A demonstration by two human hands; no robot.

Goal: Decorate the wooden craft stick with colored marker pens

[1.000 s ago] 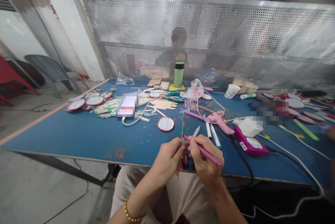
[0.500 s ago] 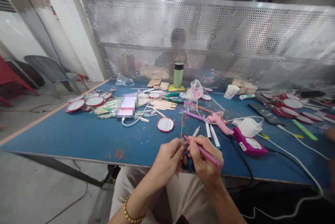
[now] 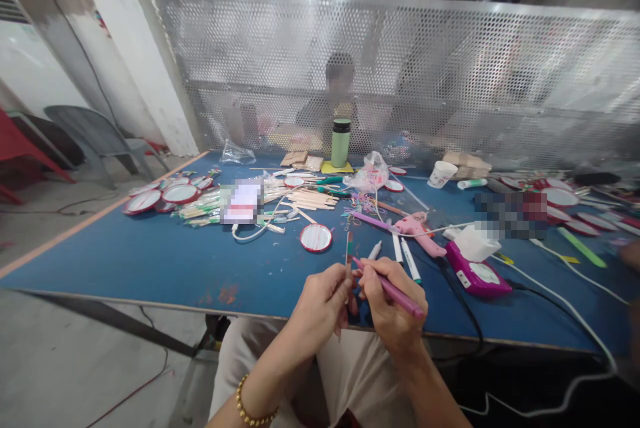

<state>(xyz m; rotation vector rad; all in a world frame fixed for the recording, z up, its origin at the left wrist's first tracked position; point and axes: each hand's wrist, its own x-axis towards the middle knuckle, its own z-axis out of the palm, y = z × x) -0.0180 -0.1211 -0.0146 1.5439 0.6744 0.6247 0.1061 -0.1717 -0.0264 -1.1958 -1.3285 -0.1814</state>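
Note:
At the table's front edge my left hand [image 3: 323, 305] pinches a thin flat wooden stick [image 3: 349, 251] that points away from me, with coloured bands, one of them green, toward its far end. Close beside it, my right hand [image 3: 397, 301] grips a pink marker pen [image 3: 400, 295] like a pencil, its tip against or very near the stick. Just beyond my hands lie a grey-white marker [image 3: 375, 250] and more markers [image 3: 411, 261], one with a green end. A round white disc with a red rim [image 3: 316, 238] rests to the left.
A pink glue gun [image 3: 423, 235] and a magenta power strip [image 3: 477, 275] with cables lie to the right. Wooden sticks [image 3: 313, 198], a phone [image 3: 243, 203] and red-rimmed discs [image 3: 180, 193] spread leftward. A green bottle [image 3: 341, 145] stands before the perforated metal screen [image 3: 270, 48].
Both hands stay almost where they were, with the pen tip still at the stick. The dark phone at the right now shows blurred by pixels.

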